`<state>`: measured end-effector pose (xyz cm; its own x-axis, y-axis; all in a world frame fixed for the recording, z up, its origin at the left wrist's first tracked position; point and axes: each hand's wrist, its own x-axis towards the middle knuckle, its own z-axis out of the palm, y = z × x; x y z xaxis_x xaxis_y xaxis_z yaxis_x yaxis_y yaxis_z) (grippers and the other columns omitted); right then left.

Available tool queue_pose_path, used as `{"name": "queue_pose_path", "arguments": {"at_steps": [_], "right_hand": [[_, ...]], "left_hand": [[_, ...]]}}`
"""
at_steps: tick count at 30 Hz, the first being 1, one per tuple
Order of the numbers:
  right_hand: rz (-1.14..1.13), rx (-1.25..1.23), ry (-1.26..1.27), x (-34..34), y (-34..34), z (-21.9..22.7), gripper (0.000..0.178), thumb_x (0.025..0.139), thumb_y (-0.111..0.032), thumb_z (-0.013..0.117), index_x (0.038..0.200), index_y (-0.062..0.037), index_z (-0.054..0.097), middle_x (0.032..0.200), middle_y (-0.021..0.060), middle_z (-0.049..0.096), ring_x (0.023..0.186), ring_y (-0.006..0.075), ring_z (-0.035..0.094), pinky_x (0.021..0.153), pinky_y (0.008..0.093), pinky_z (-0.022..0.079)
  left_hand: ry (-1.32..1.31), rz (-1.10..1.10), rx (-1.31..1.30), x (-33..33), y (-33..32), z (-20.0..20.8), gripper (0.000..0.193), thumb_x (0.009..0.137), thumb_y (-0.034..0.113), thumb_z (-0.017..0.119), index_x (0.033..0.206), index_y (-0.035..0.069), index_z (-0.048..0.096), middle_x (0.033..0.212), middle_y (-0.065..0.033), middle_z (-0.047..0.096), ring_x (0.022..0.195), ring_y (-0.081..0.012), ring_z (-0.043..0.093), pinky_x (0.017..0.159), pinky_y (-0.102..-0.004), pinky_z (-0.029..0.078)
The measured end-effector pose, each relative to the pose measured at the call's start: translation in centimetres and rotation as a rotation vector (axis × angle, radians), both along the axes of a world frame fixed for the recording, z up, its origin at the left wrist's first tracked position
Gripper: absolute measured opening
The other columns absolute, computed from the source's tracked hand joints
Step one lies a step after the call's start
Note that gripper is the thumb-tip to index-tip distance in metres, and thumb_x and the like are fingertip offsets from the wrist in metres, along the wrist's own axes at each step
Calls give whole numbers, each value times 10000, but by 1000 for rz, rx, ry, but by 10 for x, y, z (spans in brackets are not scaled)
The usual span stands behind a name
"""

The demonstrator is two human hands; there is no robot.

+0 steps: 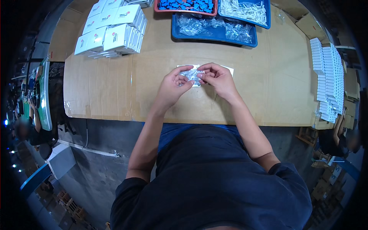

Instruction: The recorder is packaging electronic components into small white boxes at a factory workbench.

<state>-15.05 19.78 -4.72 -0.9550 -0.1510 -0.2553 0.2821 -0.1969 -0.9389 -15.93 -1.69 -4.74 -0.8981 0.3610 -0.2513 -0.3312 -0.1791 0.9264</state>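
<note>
The left hand (172, 85) and right hand (221, 81) pinched a crinkly clear plastic bag (188, 75) between them, over a white card (230, 70) on the desk (272, 84); I judged it light, limp and slippery, best held by opposite edges.

A cardboard-covered table (99, 84) spans the upper half of the frame. Grey floor (99, 178) shows at lower left. A green-topped bench (45, 96) stands at left, near small bright lights (14, 166) at the dark far-left edge.
</note>
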Motion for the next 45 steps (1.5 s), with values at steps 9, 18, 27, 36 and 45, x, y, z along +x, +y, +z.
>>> {"name": "queue_pose_path", "arguments": {"at_steps": [9, 18, 27, 36, 45], "right_hand": [[-3, 245, 56, -14, -1, -1, 254, 960, 8, 717, 1211, 38, 736, 969, 60, 745, 856, 82, 677, 766, 213, 543], [2, 429, 143, -2, -15, -19, 223, 948, -86, 756, 1164, -31, 775, 909, 75, 760, 802, 125, 682, 737, 270, 542], [-27, 835, 404, 6, -19, -30, 133, 899, -163, 774, 999, -76, 774, 875, 108, 732, 814, 284, 690, 732, 387, 551], [-29, 964, 689, 4, -23, -14, 127, 815, -107, 790, 936, -76, 766, 888, 61, 682, 917, 266, 625, 770, 398, 525], [73, 1153, 595, 7, -26, -17, 65, 833, -119, 748, 878, -72, 744, 917, 48, 677, 931, 252, 630, 780, 405, 453]], "left_hand": [[380, -63, -390, -22, -16, 4, 306, 930, -8, 731, 1236, -20, 725, 1032, -55, 705, 883, -88, 633, 831, -248, 537], [467, -73, -636, -14, -18, -8, 306, 911, 85, 774, 1206, 8, 737, 987, -85, 716, 829, -141, 630, 756, -311, 531], [893, -19, -920, -7, -21, -30, 166, 915, 208, 749, 1057, 128, 780, 960, -18, 712, 981, -223, 657, 940, -387, 418], [901, -56, -935, -11, -22, -30, 147, 901, 206, 761, 1023, 125, 779, 986, 6, 710, 967, -210, 636, 936, -389, 416], [842, -78, -871, -7, -23, -36, 123, 898, 111, 718, 1004, 138, 774, 977, 2, 704, 965, -223, 644, 930, -384, 423]]}}
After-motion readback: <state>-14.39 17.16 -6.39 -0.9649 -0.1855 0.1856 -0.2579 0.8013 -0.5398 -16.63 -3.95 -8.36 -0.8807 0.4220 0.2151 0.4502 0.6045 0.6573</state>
